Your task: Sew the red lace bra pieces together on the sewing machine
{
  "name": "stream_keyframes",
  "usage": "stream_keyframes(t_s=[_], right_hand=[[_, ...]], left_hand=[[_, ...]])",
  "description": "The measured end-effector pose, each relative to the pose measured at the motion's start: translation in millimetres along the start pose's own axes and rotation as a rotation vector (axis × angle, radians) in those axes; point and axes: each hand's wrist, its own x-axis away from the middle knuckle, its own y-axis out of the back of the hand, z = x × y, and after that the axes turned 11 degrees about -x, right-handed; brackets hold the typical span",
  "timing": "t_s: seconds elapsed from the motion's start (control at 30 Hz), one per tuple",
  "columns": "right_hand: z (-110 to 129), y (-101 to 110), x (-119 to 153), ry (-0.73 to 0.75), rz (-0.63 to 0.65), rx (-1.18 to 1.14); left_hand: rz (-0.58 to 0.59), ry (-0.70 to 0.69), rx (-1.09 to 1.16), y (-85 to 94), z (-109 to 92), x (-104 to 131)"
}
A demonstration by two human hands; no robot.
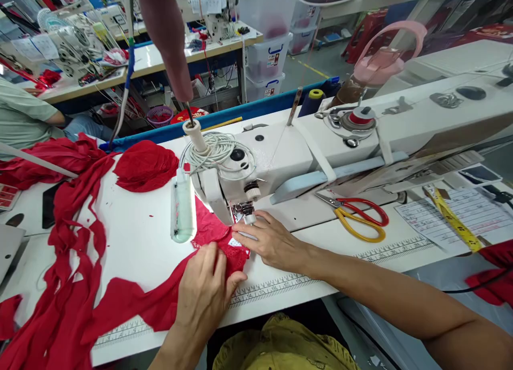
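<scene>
The left hand (204, 284) lies on the red cloth (160, 300), its thumb spread apart from its fingers. The right hand (276, 244) has its fingertips by the cloth, close to the needle part; I can't tell if they pinch it. The cloth runs from under the needle part of the white sewing machine (276, 151) to the near left of the white table (140, 231). A lit lamp (183, 212) hangs just left of the needle part. A round red pile (146, 167) sits on the far left of the table. Scissors (356, 215) with red and yellow handles lie to the right. Past them, a yellow tape (452, 220) lies on paper (417, 212). Far left, a person in a green shirt (24, 108) sits. Clear bins (264, 54) stand far back.
</scene>
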Motion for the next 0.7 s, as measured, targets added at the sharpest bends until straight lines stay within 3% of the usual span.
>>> stream_keyframes(t_s=[0.1,0.3,0.47,0.6,0.7], right_hand=[[-0.2,-2.4,0.3,0.016,-0.045,0.012],[0.2,-5.3,2.0,0.037,-0.088,0.054],[0.1,-5.4,2.6,0.027,-0.079,0.053],[-0.9,-5.3,2.6,0.038,-0.081,0.036],[-1.3,-5.1,2.6,0.046,-0.094,0.027]], left_hand=[[-0.025,-0.110,0.080,-5.9,-3.3,-4.9],[0.081,0.024,0.154,-4.9,1.1,-19.7],[0.153,0.119,0.159,-11.1,28.8,-37.7],[0.184,0.151,0.265,-29.3,56.2,-38.8],[0.275,0.123,0.388,-43.6,75.0,-39.4]])
